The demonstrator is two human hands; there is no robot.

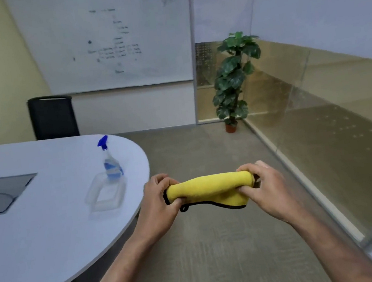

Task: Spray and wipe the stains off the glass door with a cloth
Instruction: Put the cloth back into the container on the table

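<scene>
A yellow cloth [210,191] with black edging is held folded between both hands, above the floor in front of me. My left hand [159,203] grips its left end and my right hand [266,189] grips its right end. A clear spray bottle [110,161] with a blue nozzle and blue liquid stands on the white table [40,243], to the left of my hands. The glass wall [318,111] with a frosted band runs along the right side.
A clear plastic tray [107,195] lies on the table just in front of the bottle. A black chair [53,117] stands behind the table. A potted plant [231,82] sits in the far corner. A whiteboard [107,37] hangs on the back wall.
</scene>
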